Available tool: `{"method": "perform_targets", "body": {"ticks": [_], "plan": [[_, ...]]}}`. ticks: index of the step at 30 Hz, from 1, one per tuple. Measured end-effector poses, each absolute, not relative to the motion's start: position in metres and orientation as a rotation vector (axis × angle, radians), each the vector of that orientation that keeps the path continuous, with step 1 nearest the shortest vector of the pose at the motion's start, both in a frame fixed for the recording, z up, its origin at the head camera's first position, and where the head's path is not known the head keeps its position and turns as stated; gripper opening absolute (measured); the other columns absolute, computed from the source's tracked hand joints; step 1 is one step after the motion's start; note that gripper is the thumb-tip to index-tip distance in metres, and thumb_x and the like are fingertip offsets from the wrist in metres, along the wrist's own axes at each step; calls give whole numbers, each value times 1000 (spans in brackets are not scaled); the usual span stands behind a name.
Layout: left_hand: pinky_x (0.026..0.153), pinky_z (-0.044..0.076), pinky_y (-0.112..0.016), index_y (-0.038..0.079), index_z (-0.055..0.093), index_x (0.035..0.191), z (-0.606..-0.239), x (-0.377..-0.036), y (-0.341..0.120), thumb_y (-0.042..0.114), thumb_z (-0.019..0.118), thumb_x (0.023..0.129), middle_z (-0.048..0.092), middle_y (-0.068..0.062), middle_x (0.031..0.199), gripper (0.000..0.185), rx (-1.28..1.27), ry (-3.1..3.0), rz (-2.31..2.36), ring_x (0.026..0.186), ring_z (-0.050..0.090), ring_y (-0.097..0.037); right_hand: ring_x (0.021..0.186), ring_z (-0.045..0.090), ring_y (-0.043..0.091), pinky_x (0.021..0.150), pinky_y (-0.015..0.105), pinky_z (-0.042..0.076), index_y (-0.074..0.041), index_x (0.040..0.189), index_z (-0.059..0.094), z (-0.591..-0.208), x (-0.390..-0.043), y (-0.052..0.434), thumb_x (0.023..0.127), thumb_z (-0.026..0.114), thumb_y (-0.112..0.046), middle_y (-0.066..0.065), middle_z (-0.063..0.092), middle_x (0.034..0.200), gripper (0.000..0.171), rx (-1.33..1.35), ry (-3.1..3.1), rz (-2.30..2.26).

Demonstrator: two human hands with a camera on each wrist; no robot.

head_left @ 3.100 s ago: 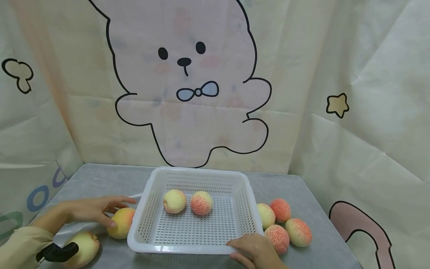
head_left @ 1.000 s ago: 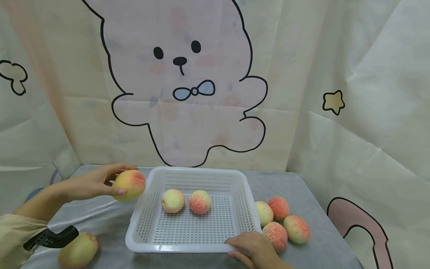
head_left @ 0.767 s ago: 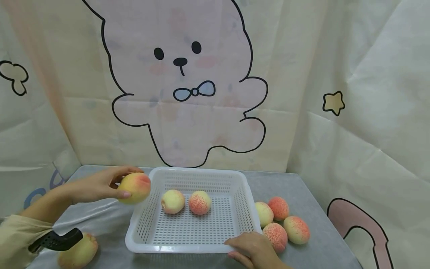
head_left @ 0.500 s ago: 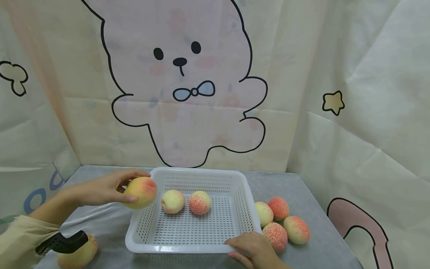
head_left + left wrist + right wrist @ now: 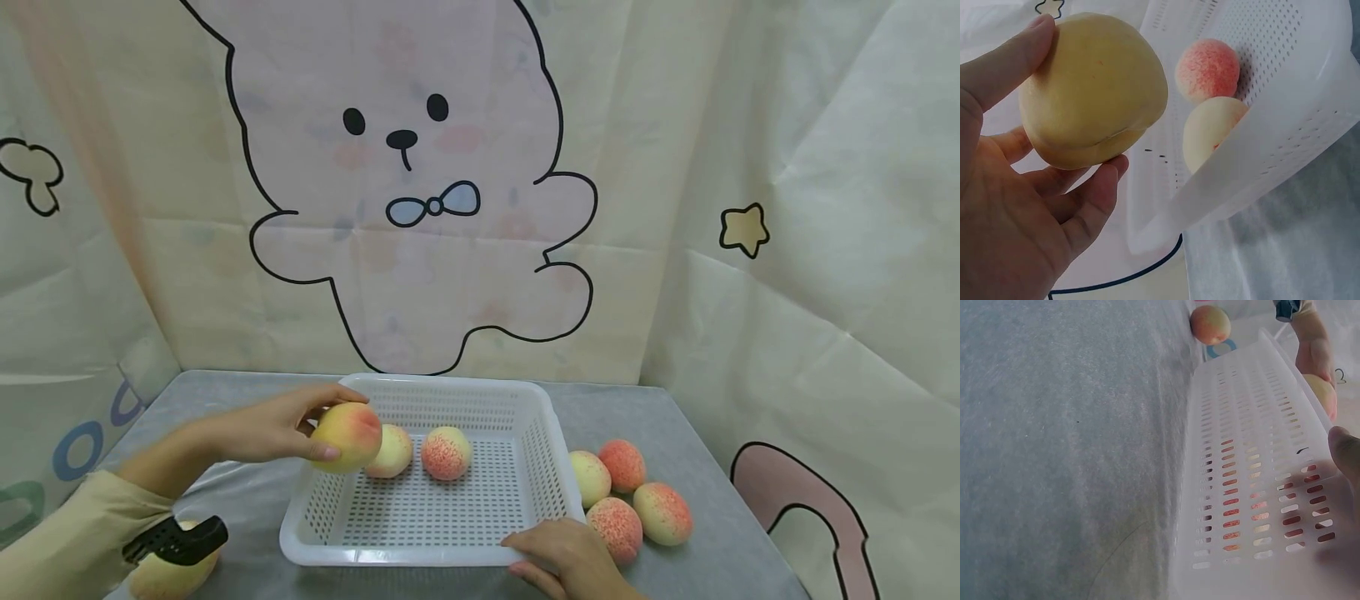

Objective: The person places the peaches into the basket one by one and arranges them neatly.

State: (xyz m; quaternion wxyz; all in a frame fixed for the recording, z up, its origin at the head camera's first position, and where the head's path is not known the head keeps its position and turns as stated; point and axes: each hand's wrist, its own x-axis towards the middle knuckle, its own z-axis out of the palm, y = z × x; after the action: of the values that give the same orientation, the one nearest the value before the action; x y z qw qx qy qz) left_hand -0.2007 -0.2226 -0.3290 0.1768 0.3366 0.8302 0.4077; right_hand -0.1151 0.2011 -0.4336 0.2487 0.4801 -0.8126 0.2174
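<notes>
My left hand (image 5: 273, 425) holds a yellow peach with a red blush (image 5: 348, 437) between thumb and fingers, above the left side of a white plastic basket (image 5: 427, 554). In the left wrist view, the fingers support the peach (image 5: 1094, 87) from below and the thumb lies on its upper side. Inside the basket sit a pale peach (image 5: 392, 454), partly hidden in the head view, and a red-speckled peach (image 5: 447, 454). My right hand (image 5: 573, 554) grips the basket's front rim near the right corner; its thumb (image 5: 1344, 450) shows in the right wrist view.
Several peaches are grouped right of the basket, including a red one (image 5: 624, 465) and a red-yellow one (image 5: 663, 512). Another peach (image 5: 168, 579) lies at front left, partly behind the wristband (image 5: 180, 542). The grey-covered table (image 5: 720, 533) is enclosed by printed cloth (image 5: 660, 167).
The left hand has taken the yellow peach from the table left of the basket, lifted it and carried it right, over the basket's left side. The right hand stays on the rim.
</notes>
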Motion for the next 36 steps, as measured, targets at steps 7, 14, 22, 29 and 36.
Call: {"method": "perform_targets", "body": {"ticks": [7, 14, 22, 29, 36], "plan": [[90, 53, -27, 16, 48, 143, -331, -202, -208, 29, 71, 94, 56, -6, 136, 55, 916, 2321, 1135, 114, 56, -25, 85, 69, -4, 75, 11, 49, -24, 110, 73, -433, -115, 201, 92, 73, -27, -15, 77, 96, 19, 1292, -2231, 576], [90, 51, -34, 19, 50, 140, -337, -202, -196, 33, 72, 93, 59, -5, 132, 54, 876, 2308, 1090, 113, 55, -25, 85, 68, -5, 75, 10, 48, -25, 109, 74, -432, -114, 201, 87, 77, -25, -16, 77, 97, 23, 1265, -2278, 599], [94, 49, -41, 18, 49, 140, -347, -202, -187, 32, 73, 93, 53, -7, 138, 54, 861, 2258, 1033, 118, 52, -26, 84, 69, -2, 72, 10, 47, -23, 110, 74, -432, -116, 201, 92, 73, -27, -14, 77, 96, 19, 1297, -2243, 609], [100, 48, -53, 18, 48, 136, -356, -200, -178, 31, 76, 91, 53, -8, 137, 55, 815, 2267, 923, 120, 51, -27, 84, 69, -2, 72, 10, 47, -24, 109, 75, -431, -113, 201, 90, 75, -25, -14, 77, 96, 20, 1271, -2288, 626], [101, 46, -49, 22, 51, 131, -361, -197, -171, 33, 80, 87, 58, -3, 133, 54, 820, 2342, 758, 123, 54, -23, 83, 68, -6, 74, 10, 48, -26, 107, 75, -432, -111, 201, 88, 76, -28, -17, 76, 95, 19, 1230, -2295, 595]]}}
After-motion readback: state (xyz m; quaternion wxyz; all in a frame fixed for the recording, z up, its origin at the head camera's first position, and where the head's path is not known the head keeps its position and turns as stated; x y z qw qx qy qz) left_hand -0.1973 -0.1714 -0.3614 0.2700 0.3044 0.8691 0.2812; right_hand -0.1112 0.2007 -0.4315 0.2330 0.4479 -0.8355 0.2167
